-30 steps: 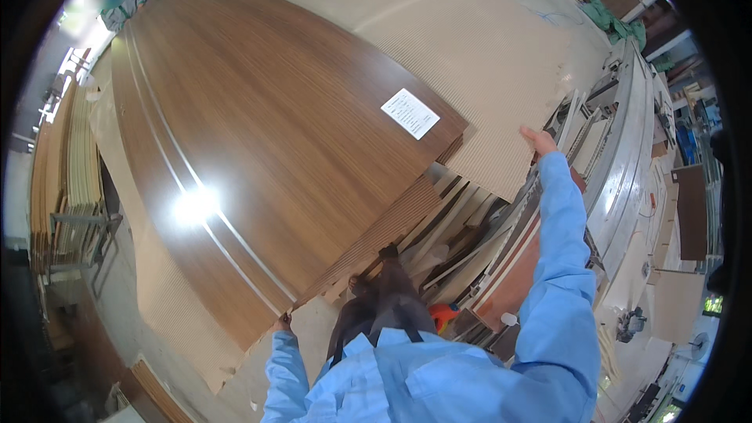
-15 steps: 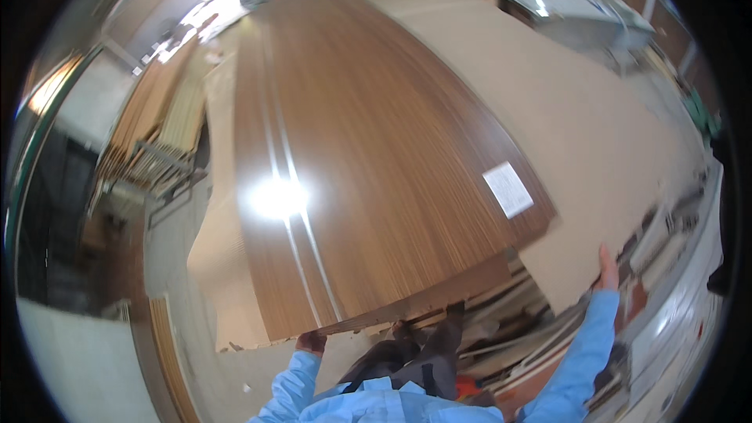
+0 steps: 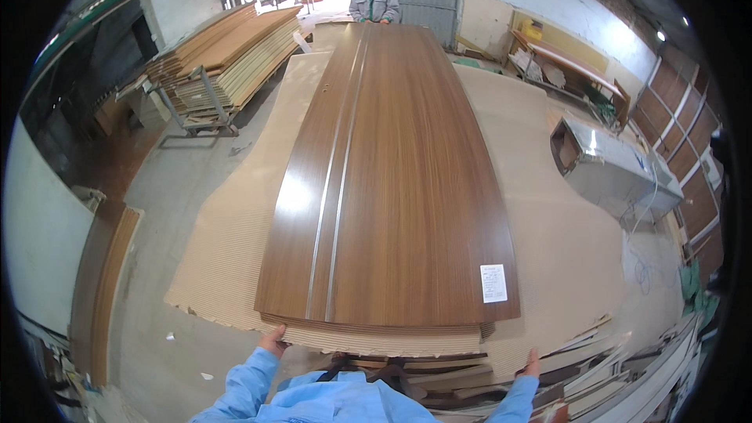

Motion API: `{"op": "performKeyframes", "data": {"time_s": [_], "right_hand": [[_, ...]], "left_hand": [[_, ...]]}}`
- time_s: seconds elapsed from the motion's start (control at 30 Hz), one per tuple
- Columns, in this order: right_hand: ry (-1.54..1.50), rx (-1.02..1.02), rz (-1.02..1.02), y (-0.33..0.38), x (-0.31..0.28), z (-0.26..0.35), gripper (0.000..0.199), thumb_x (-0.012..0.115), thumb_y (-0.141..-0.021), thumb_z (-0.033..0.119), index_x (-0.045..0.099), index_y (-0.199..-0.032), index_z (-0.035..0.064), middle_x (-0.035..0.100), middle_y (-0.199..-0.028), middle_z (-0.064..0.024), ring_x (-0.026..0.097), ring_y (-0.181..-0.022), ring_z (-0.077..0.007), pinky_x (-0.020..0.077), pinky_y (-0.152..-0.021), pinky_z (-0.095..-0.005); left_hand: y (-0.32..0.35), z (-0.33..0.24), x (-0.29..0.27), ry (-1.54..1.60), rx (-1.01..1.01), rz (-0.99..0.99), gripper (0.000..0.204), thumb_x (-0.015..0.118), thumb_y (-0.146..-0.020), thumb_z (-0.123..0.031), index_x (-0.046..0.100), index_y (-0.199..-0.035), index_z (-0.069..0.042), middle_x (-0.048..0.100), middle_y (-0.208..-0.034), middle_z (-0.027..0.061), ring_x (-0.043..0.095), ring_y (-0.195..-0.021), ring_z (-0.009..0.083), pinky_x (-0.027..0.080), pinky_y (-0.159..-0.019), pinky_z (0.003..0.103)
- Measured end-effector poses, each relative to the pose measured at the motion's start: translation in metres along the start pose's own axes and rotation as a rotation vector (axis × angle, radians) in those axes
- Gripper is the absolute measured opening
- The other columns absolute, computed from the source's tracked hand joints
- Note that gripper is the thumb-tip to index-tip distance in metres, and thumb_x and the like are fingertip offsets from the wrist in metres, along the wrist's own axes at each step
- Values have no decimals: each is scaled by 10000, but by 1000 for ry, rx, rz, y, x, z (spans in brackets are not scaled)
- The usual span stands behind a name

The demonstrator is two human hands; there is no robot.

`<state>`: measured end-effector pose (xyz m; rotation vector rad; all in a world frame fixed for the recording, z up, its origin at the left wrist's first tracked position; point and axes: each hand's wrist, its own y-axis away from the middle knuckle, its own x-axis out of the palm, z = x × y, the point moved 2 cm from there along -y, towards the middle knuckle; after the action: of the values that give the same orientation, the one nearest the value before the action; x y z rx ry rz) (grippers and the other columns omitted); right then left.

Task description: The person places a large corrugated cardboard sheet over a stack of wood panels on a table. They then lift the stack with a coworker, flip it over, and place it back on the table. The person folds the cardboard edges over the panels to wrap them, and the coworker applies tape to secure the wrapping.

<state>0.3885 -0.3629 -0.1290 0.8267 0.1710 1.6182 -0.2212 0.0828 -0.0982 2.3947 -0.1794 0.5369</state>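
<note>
A long brown wood-grain door panel [image 3: 415,188] with two silver strips and a white label [image 3: 493,283] lies lengthwise in front of me. Beneath it, corrugated cardboard sheeting [image 3: 227,243] spreads out on both sides, and layered cardboard shows under the near end. My left hand [image 3: 272,341] is closed on the cardboard edge by the panel's near left corner. Right of the near end, my right hand [image 3: 530,363] is closed at the cardboard's near edge, its thumb upward and the other fingers mostly hidden.
A co-worker [image 3: 374,4] stands at the panel's far end. Stacked panels [image 3: 235,63] rest on a metal frame at the left. A metal box-like duct [image 3: 619,160] lies at the right. Loose strips [image 3: 595,376] cover the floor near my right hand.
My view has swung upward and levelled, bringing the co-worker clearly into sight. My left hand has shifted outward from under the panel's near edge. The right hand now appears lower and closer in.
</note>
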Motion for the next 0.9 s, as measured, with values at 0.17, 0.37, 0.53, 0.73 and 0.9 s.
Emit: {"op": "performKeyframes", "data": {"time_s": [0.17,0.37,0.53,0.73,0.9], "right_hand": [[155,56,-19,-17,8,-42,511,714,-782,249,531,-1212,40,612,-1105,-123,609,-972,-279,524,-796,-453],[1400,-213,-355,22,19,-81,356,674,-817,206,582,-1067,-29,651,-986,-161,633,-825,-286,529,-722,-391],[820,570,787,152,167,-102,374,517,-945,323,610,-996,-36,665,-939,-188,662,-839,-244,537,-697,-319],[158,877,797,250,341,-205,552,557,-911,398,445,-1251,-22,429,-1347,-210,438,-1238,-326,396,-1015,-442],[11,690,209,255,372,-274,549,656,-814,491,526,-1207,129,523,-1255,-85,501,-1101,-293,394,-1003,-477]], "left_hand": [[7,0,4,28,80,75,382,636,-850,-153,515,-1196,-41,606,-1145,111,601,-1007,285,505,-837,464],[3,8,12,116,212,-160,363,586,-811,0,530,-1169,-22,634,-1073,116,625,-952,286,516,-825,458],[0,11,13,298,301,-279,393,610,-783,-50,532,-1165,-1,627,-1085,121,605,-986,290,484,-891,430],[6,-33,-1,680,158,-135,455,595,-852,-273,509,-1224,-24,604,-1157,114,588,-1043,293,475,-920,438],[-17,-76,-43,394,254,-178,540,590,-875,-395,492,-1252,-21,589,-1184,132,571,-1086,282,471,-928,431]]}}
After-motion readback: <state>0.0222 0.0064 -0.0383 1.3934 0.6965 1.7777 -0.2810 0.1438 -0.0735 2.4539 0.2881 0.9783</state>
